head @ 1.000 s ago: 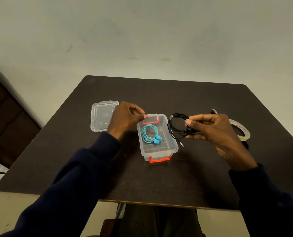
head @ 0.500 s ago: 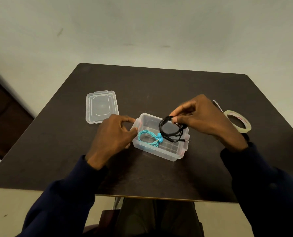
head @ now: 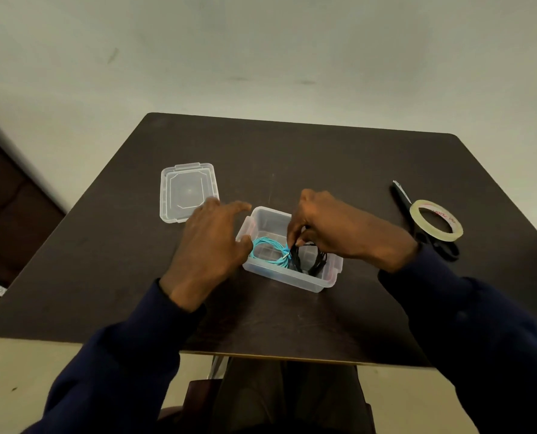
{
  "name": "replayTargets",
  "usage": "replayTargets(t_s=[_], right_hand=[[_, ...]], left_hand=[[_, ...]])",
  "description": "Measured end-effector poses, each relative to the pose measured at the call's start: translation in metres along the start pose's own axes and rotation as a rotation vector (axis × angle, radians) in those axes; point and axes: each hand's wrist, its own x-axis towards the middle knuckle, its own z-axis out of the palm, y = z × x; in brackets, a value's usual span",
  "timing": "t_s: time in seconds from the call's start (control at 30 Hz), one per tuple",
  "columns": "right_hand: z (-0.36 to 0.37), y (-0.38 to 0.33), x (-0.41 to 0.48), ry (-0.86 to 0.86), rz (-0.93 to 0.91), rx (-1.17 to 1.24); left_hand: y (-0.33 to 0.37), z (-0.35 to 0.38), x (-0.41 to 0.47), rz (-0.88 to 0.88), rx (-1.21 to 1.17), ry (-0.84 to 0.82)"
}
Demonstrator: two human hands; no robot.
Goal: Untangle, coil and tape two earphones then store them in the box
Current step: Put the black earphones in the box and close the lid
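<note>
Two coiled earphones lie inside the clear box (head: 289,278). The teal earphone (head: 264,244) fills the left half and the black earphone (head: 296,261) the right half, and the coils meet near the middle, where a small metal plug shows. Whether either coil carries tape cannot be told.

The box stands open and slanted near the centre of the dark table (head: 323,158), well back from the front edge. Its lid (head: 187,191) lies flat to the rear left, apart from the box. At the far right the tape roll (head: 439,236) rests across the black scissors (head: 402,195). Both are well apart from the box and near the table's right edge.

Your right hand (head: 342,230) comes in from the right above the box. Its fingers are curled downward into the box and pinch the top of the black earphone.

Your left hand (head: 212,245) sits palm down at the box's left end with its fingers spread and loose, gripping nothing. Its thumb tip rests against the box's left wall, and the forefinger is lifted, pointing across toward the box's rear corner.
</note>
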Motion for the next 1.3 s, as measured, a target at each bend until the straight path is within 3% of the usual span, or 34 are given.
replayTargets(t_s=[0.1, 0.2, 0.33, 0.47, 0.63, 0.77, 1.07, 1.3], right_hand=[[0.005, -0.002, -0.003, 0.013, -0.021, -0.133], [0.011, -0.001, -0.005, 0.04, -0.025, -0.164], [0.013, 0.0, -0.005, 0.045, 0.005, -0.183], [0.011, 0.004, -0.008, 0.044, 0.006, -0.194], [0.01, 0.005, -0.009, 0.078, 0.002, -0.206], [0.011, 0.005, -0.006, 0.082, -0.004, -0.217], [0.011, 0.007, -0.005, 0.071, -0.005, -0.185], [0.021, -0.001, 0.0, 0.007, -0.017, -0.165]], left_hand=[[0.009, 0.003, 0.013, 0.188, 0.11, 0.035], [0.023, 0.007, 0.027, 0.305, 0.184, -0.051], [0.03, 0.017, 0.041, 0.333, 0.377, -0.163], [0.034, 0.017, 0.044, 0.352, 0.422, -0.147], [0.024, 0.02, 0.035, 0.211, 0.269, 0.036], [0.018, 0.028, 0.024, 0.048, 0.181, 0.066], [0.013, 0.021, 0.002, 0.051, 0.132, 0.257], [0.023, 0.024, -0.001, -0.04, 0.333, 0.028]])
